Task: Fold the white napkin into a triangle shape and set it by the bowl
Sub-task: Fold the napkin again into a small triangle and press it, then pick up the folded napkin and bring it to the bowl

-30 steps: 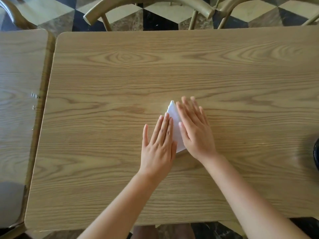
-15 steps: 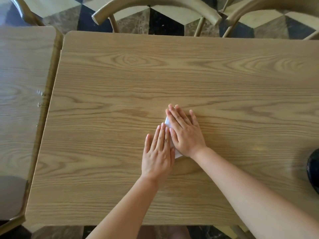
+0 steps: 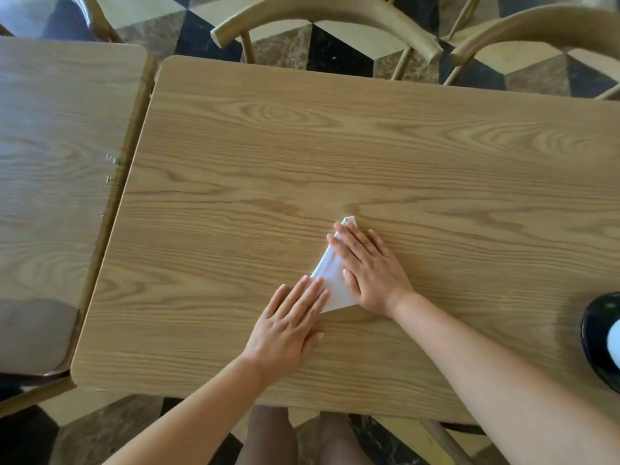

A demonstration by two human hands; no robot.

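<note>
The white napkin (image 3: 330,276) lies folded into a narrow triangle on the wooden table (image 3: 335,156), its tip pointing away from me. My right hand (image 3: 369,266) lies flat on the napkin's right half, fingers together, covering most of it. My left hand (image 3: 292,323) lies flat on the table at the napkin's near left corner, its fingertips just touching the edge. A black bowl (image 3: 602,340) with something white inside sits at the right edge of the view, partly cut off.
A second wooden table (image 3: 57,162) butts against the left side with a narrow gap. Two curved wooden chair backs (image 3: 328,18) stand beyond the far edge. The floor is patterned tile. My knees show below the near edge.
My left hand has slid back toward me and off the napkin, uncovering its left side. My right hand still presses flat on the napkin. The view has shifted, bringing more of the bowl in.
</note>
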